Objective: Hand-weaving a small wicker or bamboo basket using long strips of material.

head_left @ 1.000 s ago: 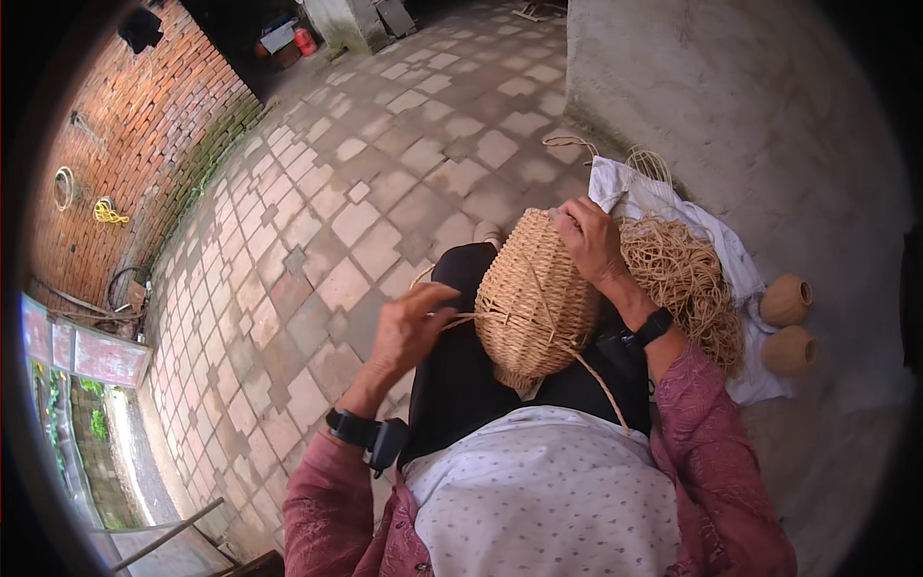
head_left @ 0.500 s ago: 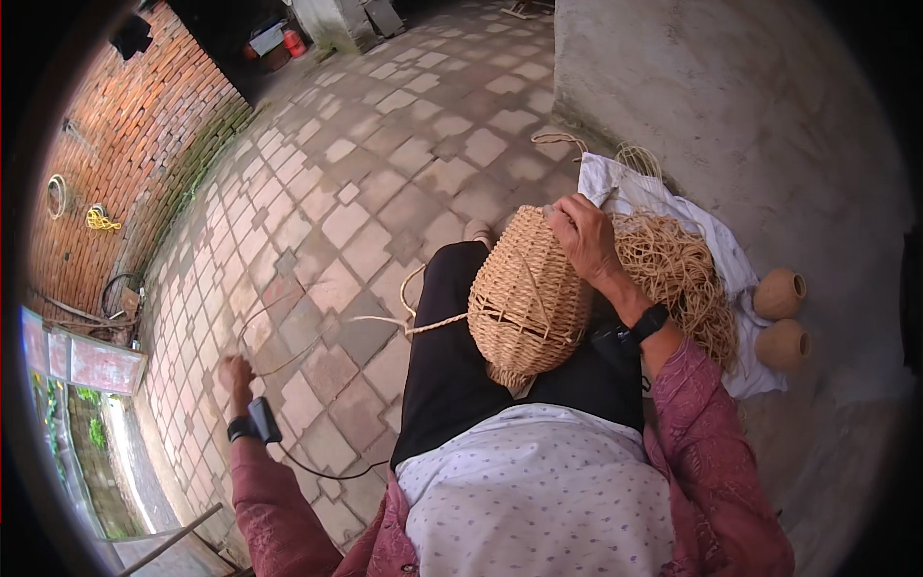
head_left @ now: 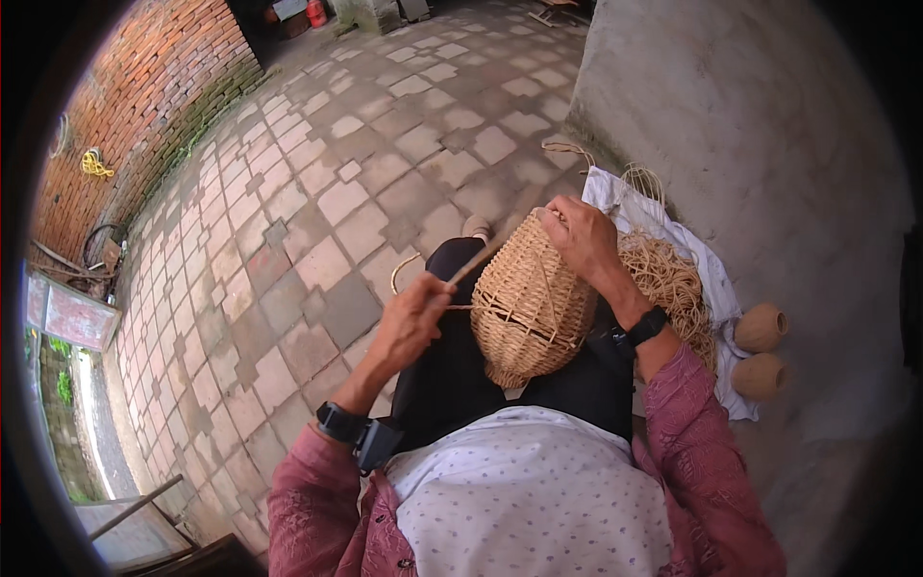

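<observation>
A tan woven straw basket (head_left: pixel 529 293) lies across my lap, tapering to a small knob at its near end. My right hand (head_left: pixel 582 238) is closed on its far end, thumb and fingers pinching the weave. Left of the basket, my left hand (head_left: pixel 413 313) is closed on a tan straw cord (head_left: pixel 473 263). This cord slants up toward the basket's far end, slightly blurred. A twisted cord end (head_left: pixel 402 272) curls beyond my left hand, and a short length shows between that hand and the basket's side.
To the right, a heap of loose straw cord (head_left: pixel 668 288) lies on a white sack (head_left: pixel 711 279). Two small round tan pots (head_left: pixel 761 328) sit at the sack's edge. A grey wall (head_left: pixel 731 125) rises on the right; a brick wall (head_left: pixel 163 87) stands far left beyond the paving (head_left: pixel 288 260).
My left hand has come from far out on the left to beside the basket, with the cord. My right hand stays on the basket's far end. The whole view has shifted slightly.
</observation>
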Available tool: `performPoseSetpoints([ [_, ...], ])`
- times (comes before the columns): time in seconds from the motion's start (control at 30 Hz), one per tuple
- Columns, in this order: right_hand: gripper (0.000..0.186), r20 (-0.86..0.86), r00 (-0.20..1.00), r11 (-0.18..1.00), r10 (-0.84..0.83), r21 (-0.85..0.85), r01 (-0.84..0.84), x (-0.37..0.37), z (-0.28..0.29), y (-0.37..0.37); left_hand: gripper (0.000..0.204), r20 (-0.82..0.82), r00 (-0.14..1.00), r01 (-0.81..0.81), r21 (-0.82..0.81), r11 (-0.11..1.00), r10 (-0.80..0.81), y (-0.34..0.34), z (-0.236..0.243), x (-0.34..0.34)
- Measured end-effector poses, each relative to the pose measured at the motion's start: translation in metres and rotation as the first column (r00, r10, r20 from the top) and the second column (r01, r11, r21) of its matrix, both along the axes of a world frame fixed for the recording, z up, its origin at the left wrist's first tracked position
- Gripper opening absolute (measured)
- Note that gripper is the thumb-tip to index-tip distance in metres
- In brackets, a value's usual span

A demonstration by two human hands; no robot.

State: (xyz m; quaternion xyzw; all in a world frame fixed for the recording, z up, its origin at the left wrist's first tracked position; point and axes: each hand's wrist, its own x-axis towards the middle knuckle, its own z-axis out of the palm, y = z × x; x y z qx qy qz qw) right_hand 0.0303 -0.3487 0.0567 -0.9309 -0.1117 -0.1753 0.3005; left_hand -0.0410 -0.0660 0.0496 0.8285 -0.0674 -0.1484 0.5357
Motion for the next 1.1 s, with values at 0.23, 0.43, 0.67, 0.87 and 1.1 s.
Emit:
performPoseSetpoints([
  [0.23,0.025,0.01,0.999,0.999,-0.035,-0.034,0.035,-0.004,-0.002,-0.005,0.011,0.222,0.969,0.093,0.086,0.992,-0.111,-0.006,-0.024,0.008],
  [0.43,0.019,0.085,0.996,0.999,-0.005,0.033,0.002,-0.005,-0.003,-0.006,0.016,0.043,0.996,-0.075,-0.123,0.99,0.081,0.019,-0.03,0.019],
  [0.67,0.019,0.113,0.994,1.0,0.0,0.015,-0.002,-0.012,0.005,-0.009,0.014,-0.159,0.971,-0.229,-0.397,0.889,0.179,0.025,-0.002,0.025],
  [0.87,0.018,0.118,0.993,1.0,-0.003,-0.002,0.003,-0.017,0.019,-0.002,0.013,-0.287,0.954,-0.192,-0.371,0.909,0.085,-0.034,-0.009,0.017],
  [1.1,0.019,0.202,0.979,0.998,0.017,-0.069,-0.003,-0.023,0.03,-0.002,0.008,-0.31,0.947,-0.17,-0.276,0.946,0.079,-0.043,-0.01,0.019],
])
